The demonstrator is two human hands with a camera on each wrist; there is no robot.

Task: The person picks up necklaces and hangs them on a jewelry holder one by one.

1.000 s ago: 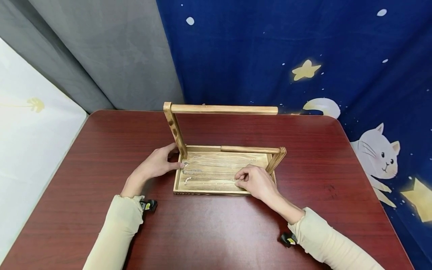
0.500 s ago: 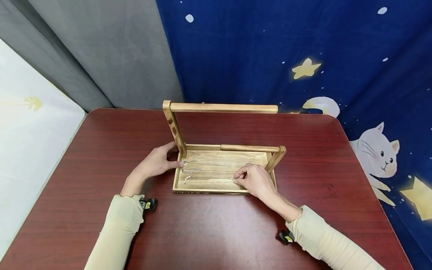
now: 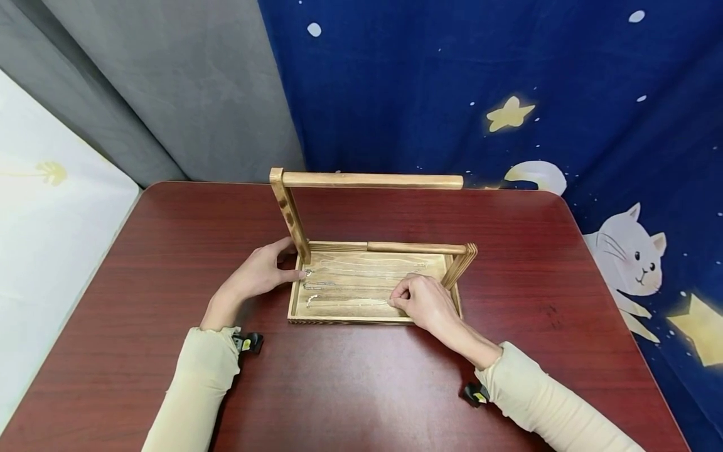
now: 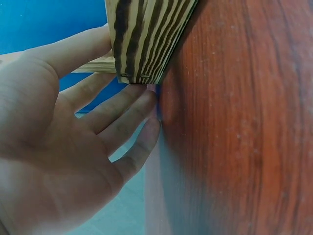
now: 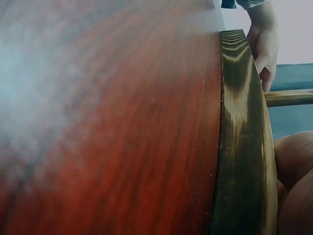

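A shallow wooden tray with an upright frame holds several thin necklaces laid out lengthwise. My left hand holds the tray's left end, thumb over the rim and the other fingers along the outside. In the left wrist view, the left hand's fingers spread beside the tray's striped wooden corner. Inside the tray at the front right, my right hand pinches the right end of the front necklace. The right wrist view mostly shows the tray's dark front side, which hides the right fingertips.
A wooden post rises at the tray's left with a long bar reaching right from its top. A lower bar runs along the back to a short slanted post. All stands on a dark red table before curtains.
The right hand has shifted slightly left with the necklace end. My left hand stays at the tray's left end.
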